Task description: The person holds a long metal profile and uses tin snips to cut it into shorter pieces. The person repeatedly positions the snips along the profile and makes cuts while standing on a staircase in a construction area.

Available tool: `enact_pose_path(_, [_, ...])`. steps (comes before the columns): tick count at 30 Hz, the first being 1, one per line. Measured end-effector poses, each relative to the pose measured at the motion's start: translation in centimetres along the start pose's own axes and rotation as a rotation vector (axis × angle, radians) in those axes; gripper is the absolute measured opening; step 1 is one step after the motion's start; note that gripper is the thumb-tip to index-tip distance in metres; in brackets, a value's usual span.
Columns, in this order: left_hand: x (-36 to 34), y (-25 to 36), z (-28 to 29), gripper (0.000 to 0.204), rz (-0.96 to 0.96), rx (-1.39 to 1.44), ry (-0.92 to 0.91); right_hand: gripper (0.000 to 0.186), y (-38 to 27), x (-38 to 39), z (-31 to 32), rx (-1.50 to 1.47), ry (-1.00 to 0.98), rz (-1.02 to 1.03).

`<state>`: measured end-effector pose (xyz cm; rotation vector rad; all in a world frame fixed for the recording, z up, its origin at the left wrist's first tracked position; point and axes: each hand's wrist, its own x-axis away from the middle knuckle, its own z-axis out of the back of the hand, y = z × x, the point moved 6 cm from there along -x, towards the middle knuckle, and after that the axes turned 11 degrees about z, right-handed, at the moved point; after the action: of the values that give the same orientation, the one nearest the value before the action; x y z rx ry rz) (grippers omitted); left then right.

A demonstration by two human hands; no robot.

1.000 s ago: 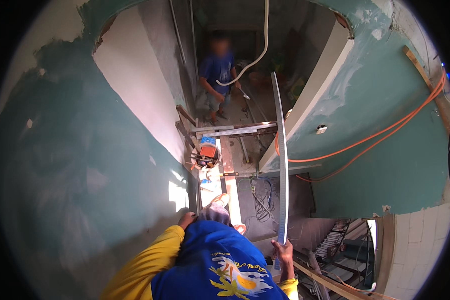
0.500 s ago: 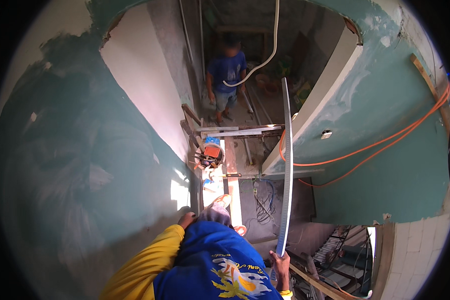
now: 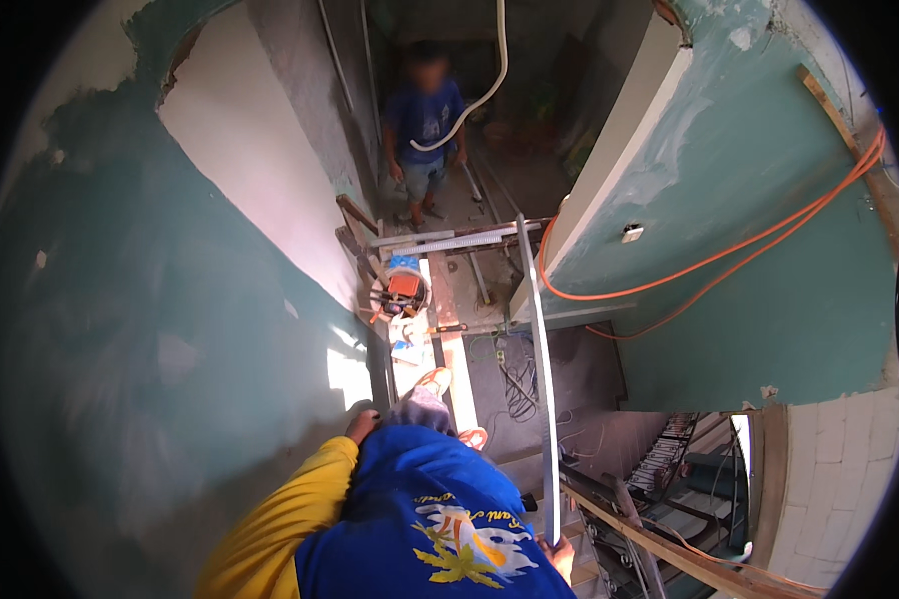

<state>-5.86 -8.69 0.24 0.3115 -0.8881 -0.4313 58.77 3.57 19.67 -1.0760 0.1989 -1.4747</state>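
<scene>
Head view; places are being reckoned from the tool bucket (image 3: pixel 429 295).

Metal strip (image 3: pixel 544 384), one, long, pale: running upright in view to the right of the bucket, its near end lying well on the near side. Its far end is now reaching only slightly past the perforated channel (image 3: pixel 454 245), which is spanning the doorway beyond the bucket; a second ago it was standing out well past that line.

Right hand (image 3: pixel 560 557): showing to the right of the bucket, on the near side, lower in view than before and partly hidden; its fingers are clamping the strip's near end. The strip is seemingly being drawn back or tilted, which of the two remaining unclear; it is staying in hand, not being set down.

Left hand (image 3: pixel 364 423): resting on the near side of the bucket, slightly leftward; whether its fingers are lying apart or together is not showing.

Co-worker (image 3: pixel 422 130): standing beyond the bucket, well apart from the strip.

Orange cable (image 3: pixel 872 158): hanging far right of the bucket.
</scene>
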Motion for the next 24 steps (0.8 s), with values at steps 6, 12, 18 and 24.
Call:
enact_pose_path(6, [1.3,0.8,0.5,0.057,0.087,-0.007,-0.009,0.049,-3.4,-2.4,-1.4,0.248,-0.105,0.003])
enact_pose_path(12, [3.6,2.3,2.1,0.065,0.113,-0.001,-0.012,0.049,-8.3,-11.1,-4.1,0.202,-0.145,0.125])
enact_pose_path(18, [4.6,-0.8,2.5,0.067,0.111,0.021,0.029,0.028,-17.8,-19.7,-8.7,-0.167,-0.37,0.057])
enact_pose_path(24, [6.4,0.2,3.0,0.065,0.165,0.073,0.067,0.026,-24.1,-24.8,-11.4,-0.268,-0.451,0.022])
